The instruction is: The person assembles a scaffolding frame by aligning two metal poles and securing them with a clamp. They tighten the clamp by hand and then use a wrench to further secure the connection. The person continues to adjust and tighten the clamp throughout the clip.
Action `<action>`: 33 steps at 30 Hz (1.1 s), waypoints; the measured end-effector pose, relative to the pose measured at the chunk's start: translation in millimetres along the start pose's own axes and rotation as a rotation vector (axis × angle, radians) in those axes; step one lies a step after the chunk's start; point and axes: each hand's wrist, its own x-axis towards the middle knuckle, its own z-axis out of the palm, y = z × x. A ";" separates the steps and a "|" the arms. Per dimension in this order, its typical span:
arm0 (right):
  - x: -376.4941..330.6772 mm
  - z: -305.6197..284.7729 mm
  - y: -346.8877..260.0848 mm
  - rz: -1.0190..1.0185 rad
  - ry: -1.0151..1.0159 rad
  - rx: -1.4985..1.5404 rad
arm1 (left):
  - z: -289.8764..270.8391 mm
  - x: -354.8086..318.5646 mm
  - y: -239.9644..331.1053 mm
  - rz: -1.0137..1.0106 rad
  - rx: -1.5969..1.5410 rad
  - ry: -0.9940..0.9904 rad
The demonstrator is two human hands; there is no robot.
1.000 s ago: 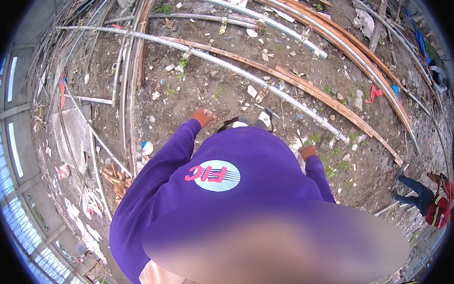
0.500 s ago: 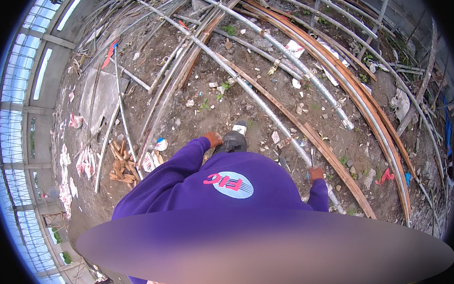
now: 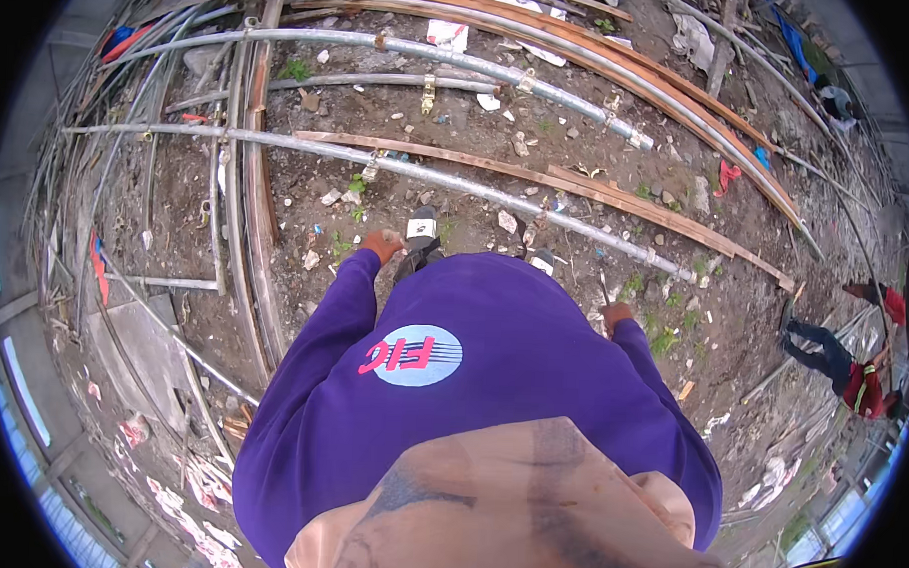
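Observation:
My right hand is closed round a slim metal tool that points away from me; its exact kind is too small to tell. Held out beside my body, my left hand appears empty, with its fingers loosely apart. Ahead of both hands, touching neither, a long grey metal pipe lies across the ground. Pipe clamps are fixed along it. Just beyond lies a wooden plank. My shoe stands on the dirt next to my left hand.
Farther off lie another clamped pipe and long brown boards. Upright in the picture at left, timber beams cross the pipes. A flat grey slab lies farther left. At right, another person is on the site.
My view has swung to the right, so the pipes now run more crosswise. A person has come into view at right. My right hand, earlier over the pipe, now shows apart from it.

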 end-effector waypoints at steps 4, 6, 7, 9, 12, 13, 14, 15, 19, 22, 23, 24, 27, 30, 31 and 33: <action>-112.0 0.6 -113.1 -0.290 0.144 0.057 | -80.0 52.0 -73.7 0.006 0.134 0.007; -149.2 0.8 -169.6 -0.357 0.137 0.083 | -118.1 77.8 -107.4 -0.002 0.408 0.026; -164.7 -0.3 -190.4 -0.349 0.114 0.066 | -134.3 90.8 -119.4 -0.087 0.606 0.000; -183.6 -3.6 -220.2 -0.399 0.100 0.125 | -155.4 116.1 -129.1 -0.043 0.533 -0.014; -188.5 -0.2 -229.8 -0.423 0.191 0.088 | -177.3 132.9 -114.2 -0.092 0.374 -0.073; -183.7 3.7 -223.9 -0.404 0.157 0.097 | -169.8 135.7 -97.1 -0.127 0.458 0.029; -175.0 9.5 -214.6 -0.384 0.124 0.109 | -165.3 134.1 -77.4 -0.107 0.353 0.002; -163.0 14.2 -199.7 -0.396 0.128 0.157 | -156.0 134.5 -50.7 -0.083 0.353 -0.046; -92.1 56.8 -123.8 -0.179 0.137 0.224 | -129.4 104.7 62.6 0.096 0.222 -0.096; -36.7 91.9 -62.1 0.019 0.138 0.210 | -140.2 74.9 131.9 0.100 0.156 -0.185; -21.9 101.7 -45.6 0.091 0.146 0.225 | -153.6 68.2 147.6 0.044 0.166 -0.228; -7.2 106.6 -33.7 0.071 0.111 0.313 | -167.2 64.5 160.6 -0.015 0.122 -0.280; 19.9 99.1 -18.5 0.103 0.052 0.371 | -214.1 56.9 174.1 0.037 -0.020 0.057; 32.9 63.7 -38.8 0.010 0.137 0.295 | -263.8 62.0 173.8 -0.012 0.134 0.213; 33.8 50.5 -49.6 -0.015 0.185 0.319 | -272.3 65.5 172.7 -0.019 0.174 0.234; 31.8 27.2 -73.2 -0.091 0.277 0.372 | -284.7 74.2 175.0 -0.133 0.268 0.103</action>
